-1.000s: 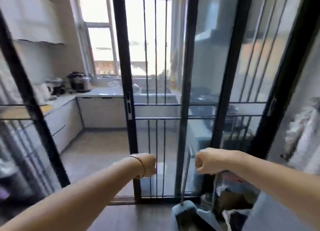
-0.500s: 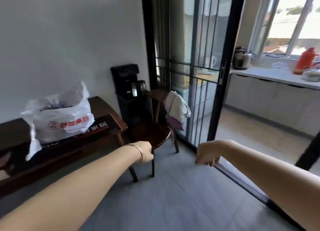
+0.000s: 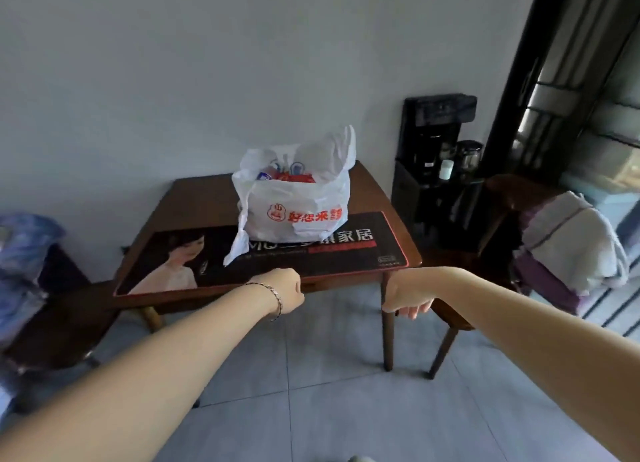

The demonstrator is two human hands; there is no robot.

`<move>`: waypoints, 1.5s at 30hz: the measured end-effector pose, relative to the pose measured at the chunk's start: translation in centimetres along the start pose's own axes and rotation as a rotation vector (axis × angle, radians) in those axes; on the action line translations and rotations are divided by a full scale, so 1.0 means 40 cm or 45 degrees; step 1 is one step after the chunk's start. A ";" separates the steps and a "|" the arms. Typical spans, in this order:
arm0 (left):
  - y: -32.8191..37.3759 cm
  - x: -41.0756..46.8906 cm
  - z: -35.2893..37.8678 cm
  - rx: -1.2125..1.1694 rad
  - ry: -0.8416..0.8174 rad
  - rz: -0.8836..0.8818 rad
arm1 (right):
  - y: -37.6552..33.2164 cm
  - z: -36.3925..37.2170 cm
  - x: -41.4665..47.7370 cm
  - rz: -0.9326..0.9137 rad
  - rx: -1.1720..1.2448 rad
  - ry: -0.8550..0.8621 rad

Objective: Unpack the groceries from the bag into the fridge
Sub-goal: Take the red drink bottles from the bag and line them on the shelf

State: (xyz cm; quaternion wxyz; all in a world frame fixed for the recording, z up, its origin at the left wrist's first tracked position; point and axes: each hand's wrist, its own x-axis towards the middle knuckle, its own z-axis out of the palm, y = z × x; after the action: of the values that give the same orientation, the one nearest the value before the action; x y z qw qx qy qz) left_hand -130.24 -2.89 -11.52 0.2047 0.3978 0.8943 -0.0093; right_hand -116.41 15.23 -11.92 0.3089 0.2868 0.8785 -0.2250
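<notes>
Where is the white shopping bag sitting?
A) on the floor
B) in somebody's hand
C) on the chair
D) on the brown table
D: the white bag stands on the dark mat that lies on the brown table, and the left hand and the right hand are both in front of the table, not touching the bag.
</notes>
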 end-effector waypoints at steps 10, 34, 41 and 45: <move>-0.163 0.429 -0.243 -0.099 0.236 -0.159 | -0.143 -0.412 0.421 -0.201 -0.096 0.065; -0.637 1.086 -0.348 -0.615 0.093 -0.156 | -0.665 -0.652 1.246 -0.158 0.360 0.354; -0.696 1.085 -0.361 -0.655 0.199 -0.097 | -0.675 -0.632 1.329 -0.026 0.728 0.147; -0.693 1.083 -0.362 -0.681 0.221 -0.122 | -0.637 -0.646 1.223 -0.040 1.049 0.118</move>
State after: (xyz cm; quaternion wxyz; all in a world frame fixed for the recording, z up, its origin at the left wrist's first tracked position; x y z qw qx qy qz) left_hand -181.25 11.41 -18.49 0.2243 0.2863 0.8970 0.2513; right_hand -175.01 29.14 -20.94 0.1250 0.3828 0.7321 -0.5494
